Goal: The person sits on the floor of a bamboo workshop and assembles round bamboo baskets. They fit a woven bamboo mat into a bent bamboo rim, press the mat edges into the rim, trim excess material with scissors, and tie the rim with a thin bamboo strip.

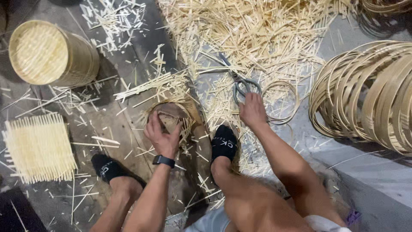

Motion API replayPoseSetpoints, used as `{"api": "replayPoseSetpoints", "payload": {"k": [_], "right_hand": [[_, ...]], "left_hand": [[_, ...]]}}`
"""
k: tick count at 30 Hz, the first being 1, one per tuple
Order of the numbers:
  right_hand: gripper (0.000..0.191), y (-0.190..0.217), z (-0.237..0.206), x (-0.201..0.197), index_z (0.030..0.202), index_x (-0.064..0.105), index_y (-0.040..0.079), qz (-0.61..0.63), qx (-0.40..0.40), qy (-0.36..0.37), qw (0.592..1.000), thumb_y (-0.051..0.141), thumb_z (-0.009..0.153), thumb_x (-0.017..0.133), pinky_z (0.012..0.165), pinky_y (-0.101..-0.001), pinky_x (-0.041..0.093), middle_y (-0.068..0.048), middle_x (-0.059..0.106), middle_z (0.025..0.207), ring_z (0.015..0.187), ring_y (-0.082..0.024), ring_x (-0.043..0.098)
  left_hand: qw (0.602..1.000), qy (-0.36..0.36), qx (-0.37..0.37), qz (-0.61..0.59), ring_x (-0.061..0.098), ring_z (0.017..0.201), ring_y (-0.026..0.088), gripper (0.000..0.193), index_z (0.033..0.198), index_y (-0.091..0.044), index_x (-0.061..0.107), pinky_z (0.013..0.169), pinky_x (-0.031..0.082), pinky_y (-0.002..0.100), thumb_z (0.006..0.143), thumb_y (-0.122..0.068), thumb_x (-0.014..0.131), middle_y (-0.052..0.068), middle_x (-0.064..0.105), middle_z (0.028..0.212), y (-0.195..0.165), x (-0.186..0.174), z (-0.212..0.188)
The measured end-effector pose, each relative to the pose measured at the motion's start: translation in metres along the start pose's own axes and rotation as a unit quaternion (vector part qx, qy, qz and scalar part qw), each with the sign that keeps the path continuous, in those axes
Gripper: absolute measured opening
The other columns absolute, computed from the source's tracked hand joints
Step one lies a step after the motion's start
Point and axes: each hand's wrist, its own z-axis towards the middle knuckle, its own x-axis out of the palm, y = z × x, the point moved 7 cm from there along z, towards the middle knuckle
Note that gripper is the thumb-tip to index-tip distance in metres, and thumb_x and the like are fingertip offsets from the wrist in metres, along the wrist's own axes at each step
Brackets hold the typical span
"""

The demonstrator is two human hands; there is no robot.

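Note:
My left hand [161,134] grips a small round bamboo frame [171,115] with loose strip ends sticking out, held against a dark wooden block on the floor. A black watch sits on that wrist. My right hand [252,110] rests on the handles of a pair of metal scissors [240,81] that lie among bamboo offcuts, blades pointing away from me. My feet in black socks [224,144] are planted either side of the left arm.
A stack of round woven bamboo baskets [49,53] lies at the far left. A flat woven bamboo mat [39,147] is below it. Many bamboo hoops [369,92] lean at the right. A heap of bamboo strips [257,30] covers the floor ahead.

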Motion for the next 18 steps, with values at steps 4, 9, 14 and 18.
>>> {"api": "replayPoseSetpoints", "payload": {"k": [4,9,14,18], "right_hand": [[0.061,-0.020,0.036,0.016,0.126,0.050,-0.009,0.011,0.109,0.002,0.994,0.014,0.075,0.074,0.099,-0.0506,0.044,-0.031,0.060,0.120,0.111,-0.045,0.058],[0.053,-0.035,0.045,0.044,0.111,0.066,0.001,0.202,0.199,0.187,0.940,0.024,0.067,0.084,0.087,-0.0434,0.056,-0.017,0.071,0.096,0.091,-0.033,0.071],[0.055,-0.009,0.023,0.028,0.096,0.069,-0.001,0.172,0.107,0.230,0.952,0.047,0.075,0.085,0.075,-0.0459,0.057,-0.018,0.072,0.087,0.081,-0.035,0.070],[0.062,0.020,0.015,-0.016,0.102,0.068,0.002,0.087,0.061,0.142,0.984,0.056,0.076,0.082,0.074,-0.0482,0.053,-0.017,0.068,0.087,0.081,-0.037,0.067]], "left_hand": [[0.996,-0.011,0.083,-0.034,0.048,0.122,0.039,0.094,0.154,-0.013,0.047,0.108,0.041,0.050,0.072,-0.030,0.088,0.019,0.055,0.129,-0.013,-0.008,0.018],[0.991,0.039,0.125,-0.034,0.048,0.121,0.040,0.100,0.158,-0.015,0.043,0.106,0.042,0.051,0.069,-0.028,0.087,0.021,0.053,0.126,-0.014,0.005,0.045],[0.969,0.130,0.194,0.085,0.044,0.127,0.040,0.109,0.158,-0.022,0.037,0.106,0.038,0.062,0.062,-0.026,0.088,0.018,0.051,0.139,-0.019,0.008,0.054],[0.997,0.037,0.022,0.066,0.034,0.132,0.051,0.115,0.152,-0.014,0.032,0.105,0.032,0.069,0.057,-0.036,0.093,0.030,0.038,0.143,-0.014,-0.006,0.043]]}}
